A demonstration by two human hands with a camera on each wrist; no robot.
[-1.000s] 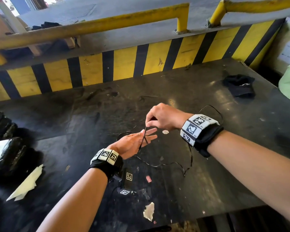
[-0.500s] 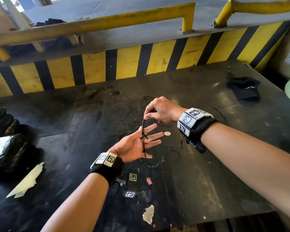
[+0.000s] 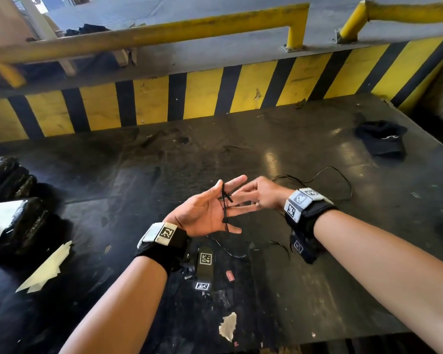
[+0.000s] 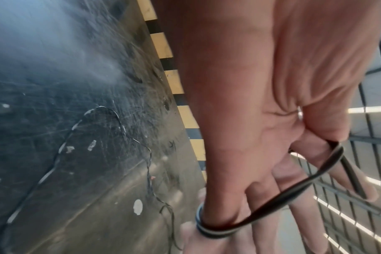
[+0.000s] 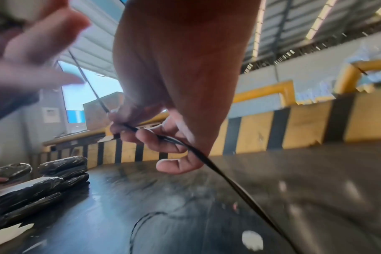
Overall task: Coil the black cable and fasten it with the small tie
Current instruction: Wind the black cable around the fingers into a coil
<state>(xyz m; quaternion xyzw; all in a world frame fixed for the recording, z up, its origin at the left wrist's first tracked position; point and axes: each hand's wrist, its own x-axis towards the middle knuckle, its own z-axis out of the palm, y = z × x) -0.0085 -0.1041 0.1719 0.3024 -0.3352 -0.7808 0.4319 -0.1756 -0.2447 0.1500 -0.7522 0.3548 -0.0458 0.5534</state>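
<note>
— Black cable (image 3: 225, 208) lay wound across the left hand (image 3: 205, 213) near the middle of the frame, its turns running from the gap between the upper fingers down to the little finger. Where did the rest go?

— Loose on the dark table (image 3: 138, 190): thin loops at the centre right beyond the right wrist, and a strand below the left palm.

— How were the grips?

— Left hand palm-up, fingers (image 4: 311, 197) spread and straight as a former, the cable looped round them. Right hand (image 3: 262, 194) just beside those fingertips, pinching the cable; the right wrist view showed it running through its curled fingers (image 5: 150, 139).

— Which way did the coil point?

— Its long axis ran across the palm, top to bottom of the frame, a short end sticking out toward the right by the upper fingers.

— What could have gone wrong?

— I judged the turns might slide off the straight fingertips if tension dropped, and the slack loops could snag or kink. No small tie could be made out
</note>
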